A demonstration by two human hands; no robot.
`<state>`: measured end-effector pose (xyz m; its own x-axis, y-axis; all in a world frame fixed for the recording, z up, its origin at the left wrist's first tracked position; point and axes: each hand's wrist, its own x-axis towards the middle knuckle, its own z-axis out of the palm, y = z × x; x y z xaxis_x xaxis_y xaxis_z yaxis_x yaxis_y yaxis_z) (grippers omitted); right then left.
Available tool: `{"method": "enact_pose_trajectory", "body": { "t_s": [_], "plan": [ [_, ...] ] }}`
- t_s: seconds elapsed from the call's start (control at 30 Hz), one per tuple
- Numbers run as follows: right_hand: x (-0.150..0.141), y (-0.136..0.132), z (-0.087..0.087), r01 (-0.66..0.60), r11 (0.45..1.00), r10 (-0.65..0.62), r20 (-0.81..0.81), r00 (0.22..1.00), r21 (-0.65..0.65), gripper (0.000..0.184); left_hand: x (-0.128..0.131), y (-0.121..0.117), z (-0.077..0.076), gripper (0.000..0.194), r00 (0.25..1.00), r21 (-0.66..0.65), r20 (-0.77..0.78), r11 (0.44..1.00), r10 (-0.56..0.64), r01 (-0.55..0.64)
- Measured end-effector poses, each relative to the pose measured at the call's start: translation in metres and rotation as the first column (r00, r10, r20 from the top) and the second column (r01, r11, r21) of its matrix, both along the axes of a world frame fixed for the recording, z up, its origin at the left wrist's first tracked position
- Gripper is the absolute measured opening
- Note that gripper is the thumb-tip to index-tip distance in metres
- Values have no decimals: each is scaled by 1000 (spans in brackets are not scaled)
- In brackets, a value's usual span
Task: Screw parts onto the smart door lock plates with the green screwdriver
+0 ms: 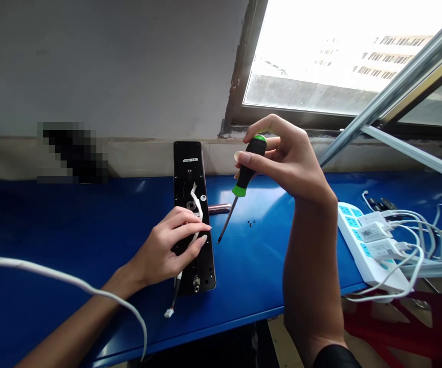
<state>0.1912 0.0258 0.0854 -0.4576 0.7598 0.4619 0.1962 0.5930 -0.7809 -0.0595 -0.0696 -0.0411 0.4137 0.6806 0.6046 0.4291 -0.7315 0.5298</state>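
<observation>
A long black panel (pixel 205 263) lies on the blue table, its far end near the wall. It bears a white label, a metal post and a white-wrapped cable (pixel 196 197) that runs under my left hand. My left hand (pixel 177 240) rests over the panel's middle, fingers stretched out, thumb and index fingertips slightly apart near its right edge. The cable's white connector (pixel 169 313) hangs past the near left side. My right hand (pixel 282 158) grips a screwdriver (pixel 247 166) with a black and green handle. Its tip points down, just right of my left fingertips, with a small dark bit at the end.
Several small dark screws (pixel 250 223) lie on the blue table (pixel 259 271). A reddish-brown rod-like piece (pixel 220 208) sits beside the panel. At right is a white power strip (pixel 346 230) with chargers and cables. A white cable (pixel 71 283) crosses the left foreground. Metal bars slant before the window.
</observation>
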Motion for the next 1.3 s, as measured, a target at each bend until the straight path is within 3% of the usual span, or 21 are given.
{"method": "enact_pose_trajectory", "body": {
  "t_s": [0.2,0.43,0.63,0.93,1.1,1.3],
  "plan": [
    [-13,-11,-11,113,991,-121,-131,984,-67,31,-9,-14,-10,32,999,29,11,999,-35,34],
    [-22,-25,-19,204,973,-217,-120,969,-110,32,-9,-22,-15,23,985,59,73,985,155,-159],
    [-24,-39,-28,261,957,-275,-116,954,-127,40,-6,-26,-13,15,982,88,113,983,151,-162],
    [-13,-57,-39,321,939,-341,-211,916,-123,31,-8,-26,-24,12,994,127,-3,986,105,-104],
    [-9,-65,-45,323,938,-344,-216,914,-129,31,-5,-28,-21,10,993,181,-37,978,109,-100],
    [-9,-68,-47,352,929,-371,-250,895,-117,33,-8,-28,-20,5,993,157,-61,984,99,-89]
  ]
}}
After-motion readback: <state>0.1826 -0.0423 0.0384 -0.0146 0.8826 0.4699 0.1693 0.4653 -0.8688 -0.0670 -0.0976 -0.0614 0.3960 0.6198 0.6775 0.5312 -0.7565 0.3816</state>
